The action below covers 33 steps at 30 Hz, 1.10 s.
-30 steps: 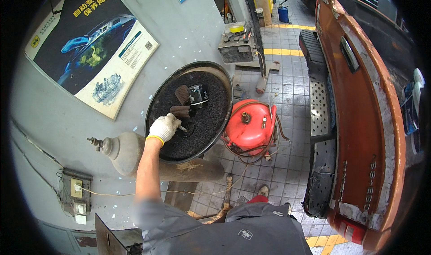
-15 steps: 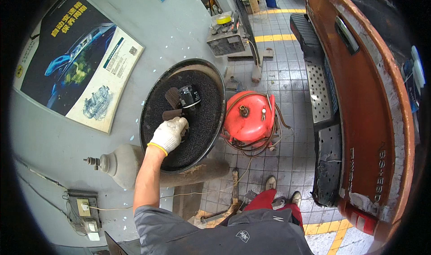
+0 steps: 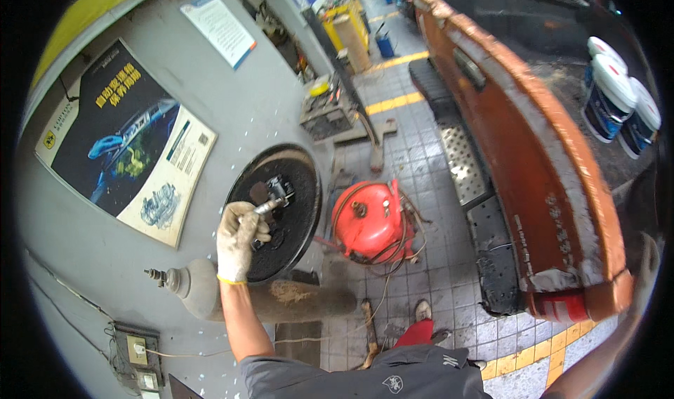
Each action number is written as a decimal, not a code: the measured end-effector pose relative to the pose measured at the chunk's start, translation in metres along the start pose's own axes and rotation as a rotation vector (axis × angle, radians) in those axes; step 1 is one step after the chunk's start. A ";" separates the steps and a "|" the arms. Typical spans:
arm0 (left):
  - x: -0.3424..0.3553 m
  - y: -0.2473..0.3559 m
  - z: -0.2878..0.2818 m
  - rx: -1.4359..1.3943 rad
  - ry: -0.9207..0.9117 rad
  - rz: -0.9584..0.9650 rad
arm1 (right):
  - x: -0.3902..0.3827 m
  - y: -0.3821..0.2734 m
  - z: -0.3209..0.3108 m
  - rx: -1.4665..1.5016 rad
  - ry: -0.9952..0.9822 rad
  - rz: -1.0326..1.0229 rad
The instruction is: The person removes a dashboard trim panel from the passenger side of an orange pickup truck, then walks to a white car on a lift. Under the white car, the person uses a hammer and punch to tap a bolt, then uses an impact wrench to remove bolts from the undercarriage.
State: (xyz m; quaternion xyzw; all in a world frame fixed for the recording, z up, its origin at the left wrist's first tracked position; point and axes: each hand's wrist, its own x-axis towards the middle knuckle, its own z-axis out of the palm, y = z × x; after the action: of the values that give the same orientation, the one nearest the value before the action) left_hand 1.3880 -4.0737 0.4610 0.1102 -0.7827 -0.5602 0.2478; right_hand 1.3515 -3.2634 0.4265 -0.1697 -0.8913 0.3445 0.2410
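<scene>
Grey wall [image 3: 246, 118] left of black tub [image 3: 298, 220], tiled floor [image 3: 449, 279] right. One orange pickup [image 3: 540, 181] far right of tub; one cylinder [image 3: 302, 301] near side; one red tank [image 3: 368, 227] right. Left hand [image 3: 236, 239], gloved, pinches one metal plug [image 3: 268, 206] over tub. Right hand [image 3: 643, 264] blurred, can't tell grip.

Vehicle workshop, orange pickup [image 3: 502, 157], gas cylinder [image 3: 288, 303]

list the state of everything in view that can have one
left grip, closed on the metal part
metal part, held
right grip, blurred at the edge, can't tell
round pan, holding dark grains
black can, lying on the grains
plug, pushed in
white buckets, lidded
tailgate, looks shut, paint worn
red tank, on the floor
</scene>
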 end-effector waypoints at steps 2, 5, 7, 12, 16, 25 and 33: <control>-0.029 0.023 0.050 -0.187 -0.100 0.031 | 0.006 0.016 -0.004 -0.014 -0.021 -0.142; -0.090 0.056 0.143 -0.539 -0.202 0.111 | -0.005 0.035 -0.013 0.101 -0.015 -0.155; -0.142 0.074 0.204 -0.726 -0.286 0.065 | -0.035 0.042 -0.020 0.463 0.045 -0.238; -0.302 0.116 0.341 -0.992 -0.617 -0.332 | -0.183 0.085 -0.073 0.511 0.008 -0.352; -0.420 0.149 0.439 -1.096 -1.016 -0.610 | -0.272 0.133 -0.134 0.656 -0.273 0.077; -0.648 0.221 0.626 -0.872 -1.646 -0.770 | -0.365 0.256 -0.268 0.640 0.226 0.511; -0.825 0.251 0.763 -0.676 -1.994 -0.945 | -0.350 0.387 -0.343 0.341 0.581 0.563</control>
State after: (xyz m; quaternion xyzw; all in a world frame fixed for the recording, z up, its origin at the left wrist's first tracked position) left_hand 1.7284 -2.9877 0.2861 -0.1711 -0.3214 -0.6163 -0.6983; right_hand 1.8811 -2.9724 0.2689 -0.4538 -0.6357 0.4769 0.4031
